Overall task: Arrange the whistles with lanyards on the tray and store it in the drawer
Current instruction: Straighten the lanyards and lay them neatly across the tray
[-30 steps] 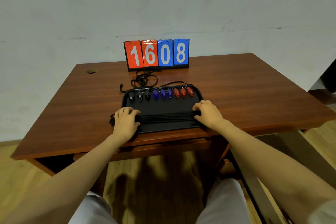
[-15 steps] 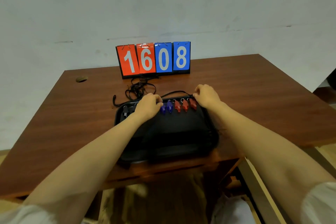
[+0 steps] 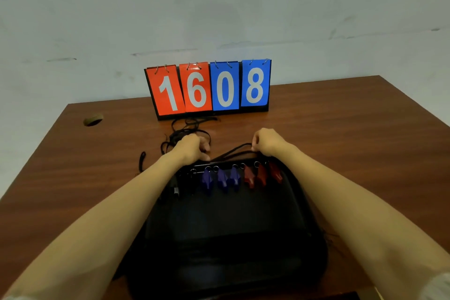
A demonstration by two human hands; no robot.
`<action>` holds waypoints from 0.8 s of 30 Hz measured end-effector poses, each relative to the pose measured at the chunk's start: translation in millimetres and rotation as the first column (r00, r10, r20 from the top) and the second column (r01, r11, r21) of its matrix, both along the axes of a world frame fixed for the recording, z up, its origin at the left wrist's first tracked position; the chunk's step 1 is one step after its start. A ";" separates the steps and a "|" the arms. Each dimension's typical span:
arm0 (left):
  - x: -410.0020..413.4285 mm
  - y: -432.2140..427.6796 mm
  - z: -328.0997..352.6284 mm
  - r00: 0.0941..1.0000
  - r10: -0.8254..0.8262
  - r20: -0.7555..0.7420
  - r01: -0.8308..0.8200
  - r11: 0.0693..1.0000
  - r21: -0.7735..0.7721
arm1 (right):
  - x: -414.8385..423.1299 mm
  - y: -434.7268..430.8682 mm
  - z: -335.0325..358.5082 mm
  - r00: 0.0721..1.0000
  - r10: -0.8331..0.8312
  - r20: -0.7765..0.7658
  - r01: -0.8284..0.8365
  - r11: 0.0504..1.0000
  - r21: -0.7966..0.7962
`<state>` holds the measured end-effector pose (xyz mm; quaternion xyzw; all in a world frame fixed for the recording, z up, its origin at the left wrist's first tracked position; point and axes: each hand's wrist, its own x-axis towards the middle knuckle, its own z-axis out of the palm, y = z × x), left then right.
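Fingers [image 3: 255, 142] of the right hand [image 3: 269, 143] are pinching narrow on one black cord [image 3: 235, 151], which is arching up off the far rim of the tray [image 3: 231, 224]. Fingers [image 3: 204, 147] of the left hand [image 3: 191, 150] are curling closed round the bunched lanyards [image 3: 181, 134] just behind that rim. The bunch is trailing back over the desk [image 3: 341, 134] toward the scoreboard [image 3: 209, 87].

The whistles [image 3: 248, 175] are lying in a row along the tray's far edge, blue ones centre and red ones right. The dark ones on the left are partly hiding under the left forearm. The tray is sitting close to the desk's near edge, both forearms reaching over it. The drawer is not showing in view.

Risks, as judged:
- Each cord appears to be running to a ring on a whistle. A pull on the pinched cord is likely dragging its whistle out of line and knocking the neighbours.
- The bunch is looking tangled. Hauling it in as one mass is risking a tighter knot rather than separate lanyards.
- Cords left hanging outside the rim are liable to snag when the tray is going into the drawer.
- A tug toward the body is risking the tray sliding off the near edge.
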<state>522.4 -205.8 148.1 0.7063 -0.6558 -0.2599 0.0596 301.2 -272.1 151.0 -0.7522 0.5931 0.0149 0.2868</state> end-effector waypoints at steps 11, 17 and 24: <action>16.5 5.8 -5.0 0.979 -0.059 0.196 0.071 0.996 -0.054 | 26.2 15.4 -9.7 0.990 0.101 -0.098 -0.133 0.901 -0.413; 2.9 17.4 0.7 0.984 0.095 0.152 -0.033 0.930 -0.366 | 65.3 41.8 -15.4 0.933 0.355 -0.062 -0.358 0.894 -0.268; 17.1 36.1 8.7 0.969 0.137 0.207 -0.065 0.945 -0.321 | 62.1 36.5 2.7 0.984 0.165 0.071 -0.146 0.966 -0.214</action>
